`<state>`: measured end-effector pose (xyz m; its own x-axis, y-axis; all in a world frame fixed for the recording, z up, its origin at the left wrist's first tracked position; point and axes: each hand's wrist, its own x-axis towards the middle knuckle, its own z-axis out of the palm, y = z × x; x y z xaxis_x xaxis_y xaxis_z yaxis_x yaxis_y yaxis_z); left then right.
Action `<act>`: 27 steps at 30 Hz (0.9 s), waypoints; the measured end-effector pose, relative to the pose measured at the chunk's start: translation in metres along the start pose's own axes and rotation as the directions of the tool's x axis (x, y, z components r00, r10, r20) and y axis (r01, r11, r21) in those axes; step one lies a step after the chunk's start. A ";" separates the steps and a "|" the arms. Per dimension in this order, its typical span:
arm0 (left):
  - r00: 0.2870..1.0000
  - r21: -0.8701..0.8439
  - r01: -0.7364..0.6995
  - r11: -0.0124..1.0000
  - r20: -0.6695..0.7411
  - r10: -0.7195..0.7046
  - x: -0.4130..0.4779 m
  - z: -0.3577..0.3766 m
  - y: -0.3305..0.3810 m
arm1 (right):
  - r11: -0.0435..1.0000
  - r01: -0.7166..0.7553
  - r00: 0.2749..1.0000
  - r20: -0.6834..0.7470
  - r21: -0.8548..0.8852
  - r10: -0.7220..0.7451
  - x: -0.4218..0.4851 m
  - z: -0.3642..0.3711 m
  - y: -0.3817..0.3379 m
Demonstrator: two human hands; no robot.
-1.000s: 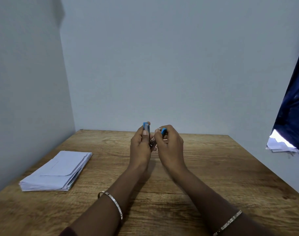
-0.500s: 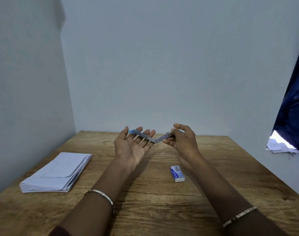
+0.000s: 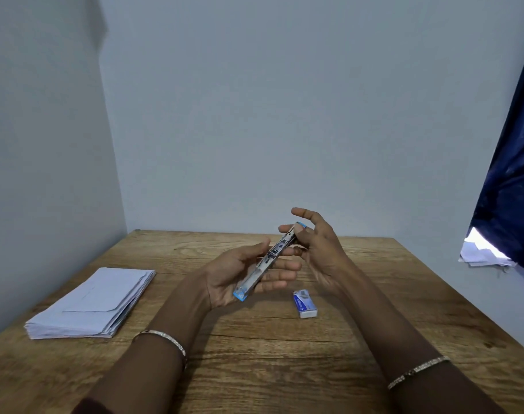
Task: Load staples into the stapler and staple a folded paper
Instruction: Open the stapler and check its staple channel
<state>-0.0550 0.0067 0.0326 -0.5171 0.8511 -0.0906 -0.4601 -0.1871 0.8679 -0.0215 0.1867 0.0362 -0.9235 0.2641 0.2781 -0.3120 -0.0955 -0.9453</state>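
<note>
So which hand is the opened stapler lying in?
The left hand: the stapler lies across its upturned palm, while the right hand only pinches the far blue-tipped end.

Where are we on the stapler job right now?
Done: the stapler is opened out flat. In hand: it lies across the open left hand while the right hand pinches its far end. Left: taking staples from the box on the table, loading them, closing the stapler, then stapling a sheet from the paper stack, which neither hand touches.
</note>
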 end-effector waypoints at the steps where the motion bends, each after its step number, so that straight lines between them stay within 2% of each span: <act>1: 1.000 0.027 0.006 1.000 -0.030 -0.005 0.002 0.000 -0.002 | 1.000 -0.005 1.000 0.019 -0.007 0.005 -0.001 0.001 0.001; 4: 0.992 0.052 -0.001 0.999 -0.122 0.007 0.009 0.001 -0.010 | 0.999 -0.039 0.997 0.071 -0.003 0.039 -0.006 0.011 0.006; 6: 0.984 0.057 -0.033 0.998 -0.173 0.042 0.014 0.001 -0.013 | 0.999 -0.029 0.998 0.054 -0.036 0.031 -0.010 0.018 0.010; 8: 0.975 0.055 -0.052 0.997 -0.213 0.063 0.018 0.002 -0.015 | 0.960 0.059 0.997 -0.033 -0.274 -0.071 -0.013 0.021 0.015; 10: 0.965 0.050 -0.058 0.997 -0.253 0.069 0.018 0.002 -0.017 | 0.773 0.181 0.960 -0.061 -0.607 -0.273 -0.014 0.022 0.020; 11: 0.959 0.064 -0.061 0.996 -0.272 0.077 0.019 0.002 -0.018 | 0.674 0.221 0.938 -0.035 -0.705 -0.345 -0.015 0.023 0.022; 13: 0.946 0.094 -0.075 0.993 -0.307 0.101 0.019 0.004 -0.019 | 0.566 0.252 0.913 -0.001 -0.785 -0.408 -0.015 0.025 0.023; 15: 0.929 0.105 -0.096 0.990 -0.348 0.128 0.021 0.004 -0.021 | 0.521 0.282 0.894 0.023 -0.806 -0.448 -0.017 0.026 0.024; 19: 0.891 0.142 -0.122 0.982 -0.420 0.171 0.024 0.004 -0.025 | 0.512 0.335 0.899 0.106 -0.791 -0.424 -0.019 0.028 0.028; 27: 0.890 0.189 -0.121 0.975 -0.414 0.191 0.023 0.002 -0.030 | 0.611 0.253 0.942 0.046 -0.750 -0.333 -0.019 0.027 0.031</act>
<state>-0.0515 0.0332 0.0054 -0.8468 0.5187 -0.1173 -0.2497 -0.1931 0.9489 -0.0195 0.1532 0.0064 -0.7759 0.2368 0.5847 -0.2565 0.7284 -0.6353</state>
